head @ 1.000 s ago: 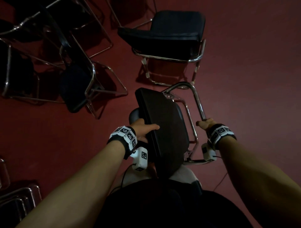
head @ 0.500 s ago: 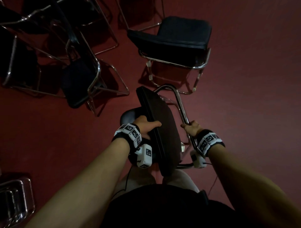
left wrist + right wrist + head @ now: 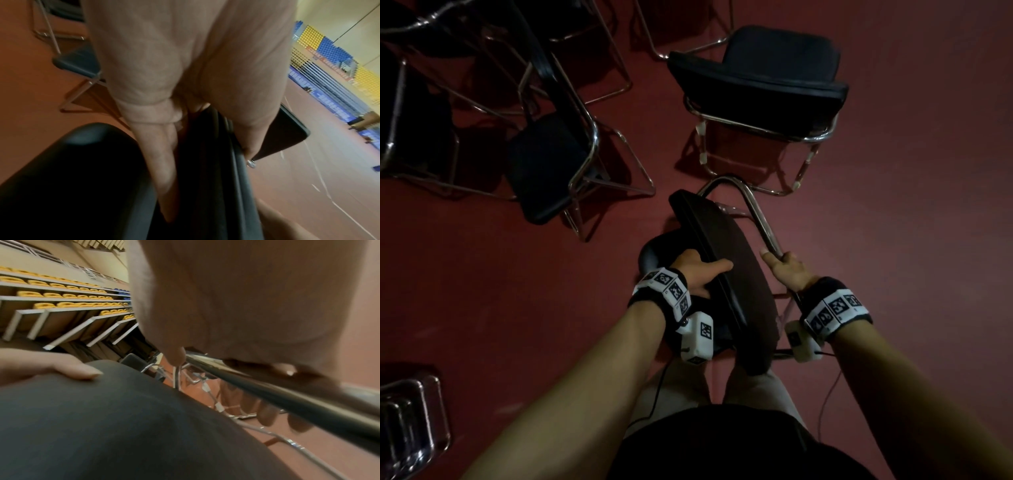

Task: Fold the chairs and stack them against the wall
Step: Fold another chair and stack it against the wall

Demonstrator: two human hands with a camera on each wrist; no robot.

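Dim sports hall with a dark red floor point(image 3: 893, 240) and tiered yellow and blue seating point(image 3: 68, 305). Left hand point(image 3: 695, 274) clasps the folded chair's seat point(image 3: 729, 274); right hand point(image 3: 787, 270) wraps its chrome frame point(image 3: 756, 212). Banner writing is unreadable.

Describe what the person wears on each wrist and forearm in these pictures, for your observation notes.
Both forearms are bare, with no sleeves. Each wrist carries a black band faced with white square tiles printed with black coded markers: left wristband, right wristband. A small white box camera hangs under each wrist, and a thin dark cable trails from each.
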